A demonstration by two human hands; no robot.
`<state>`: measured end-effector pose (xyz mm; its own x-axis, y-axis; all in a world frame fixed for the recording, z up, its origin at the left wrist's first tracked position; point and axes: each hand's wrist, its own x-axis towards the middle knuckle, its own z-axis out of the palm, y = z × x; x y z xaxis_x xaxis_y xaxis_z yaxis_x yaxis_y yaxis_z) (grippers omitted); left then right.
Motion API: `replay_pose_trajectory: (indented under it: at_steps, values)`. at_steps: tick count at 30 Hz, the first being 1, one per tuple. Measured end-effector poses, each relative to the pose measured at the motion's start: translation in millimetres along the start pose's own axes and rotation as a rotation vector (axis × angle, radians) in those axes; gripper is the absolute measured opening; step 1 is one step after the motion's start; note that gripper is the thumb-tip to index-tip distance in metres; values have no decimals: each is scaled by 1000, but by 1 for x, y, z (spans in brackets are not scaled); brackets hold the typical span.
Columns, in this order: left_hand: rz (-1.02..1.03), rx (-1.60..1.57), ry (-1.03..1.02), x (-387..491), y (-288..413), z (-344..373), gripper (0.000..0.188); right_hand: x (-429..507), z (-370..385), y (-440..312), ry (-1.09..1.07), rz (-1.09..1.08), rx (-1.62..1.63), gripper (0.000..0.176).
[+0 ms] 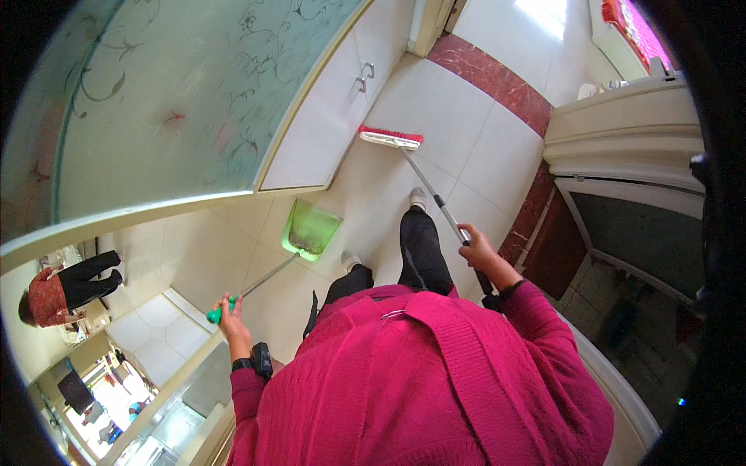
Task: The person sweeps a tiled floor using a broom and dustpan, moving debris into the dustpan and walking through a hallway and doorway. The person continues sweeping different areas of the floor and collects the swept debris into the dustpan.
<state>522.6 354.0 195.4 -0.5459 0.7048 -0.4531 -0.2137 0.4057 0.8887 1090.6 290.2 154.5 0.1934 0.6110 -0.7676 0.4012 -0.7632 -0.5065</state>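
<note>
My left hand [232, 319] is closed around the green grip of a long-handled dustpan [313, 227]. The light green pan lies on the floor with grey dust and debris near its handle end. In my right hand [481, 251] is the metal pole of a broom [391, 138], a darker grip section extending below the hand. The broom's white head with red bristles rests on the tiles, ahead of my right foot and close to the white cabinet. Dustpan and broom head are apart.
A white cabinet [326, 116] with metal handles stands at the left, below patterned glass [175, 105]. Dark red stone strips [495, 78] cross the tiled floor ahead. An open doorway lies at the right. Another person [55, 291] stands at the far left.
</note>
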Motion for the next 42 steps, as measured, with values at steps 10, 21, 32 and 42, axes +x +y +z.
replay_pose_trajectory:
  at_steps: [10,21,32,42]
  values:
    - [9,-2,-14,0,-1,-1,11,45,-32,-14,237,-22,135,55]
    - [-82,39,25,4,-1,-5,12,124,28,-38,197,-89,-361,46]
    - [-111,57,-75,28,-13,-36,24,-32,69,22,-53,-3,-52,60]
    - [-221,118,-154,44,-16,-61,25,-112,91,49,225,26,470,66]
